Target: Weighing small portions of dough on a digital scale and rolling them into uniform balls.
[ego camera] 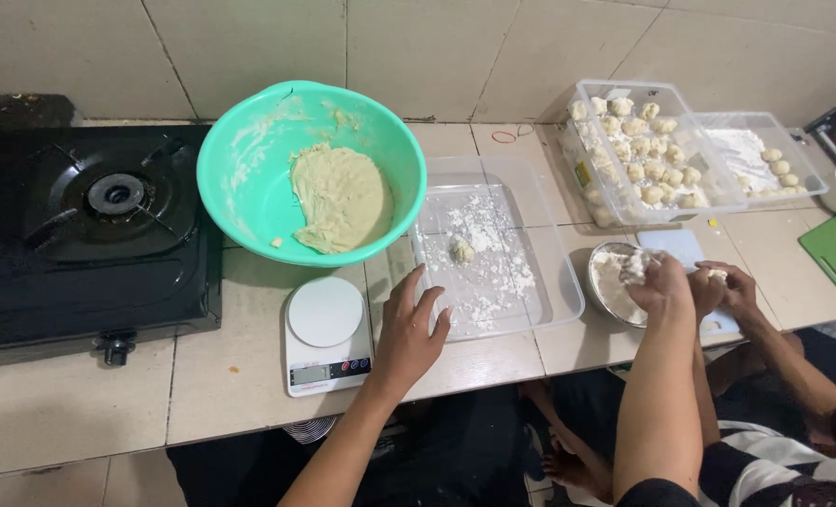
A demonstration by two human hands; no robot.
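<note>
Head view, nearest first: resting the left hand [409, 333] spread and empty on the near rim of the clear tray [559, 300], just beside the white scale [326, 333]; cupping the right hand [662, 282] around a floury dough lump [634, 266] over the metal bowl [598, 282], possibly pinching it, though the fingers are hiding the grip. Judging the lump soft, light and sticky, best cradled from beneath. Crowding against a co-worker's hands [730, 289] on the right. Leaving a small dough ball [460, 250] mid-tray, open room around it; farther back, leaning the green bowl [239, 178] toward the tray.
</note>
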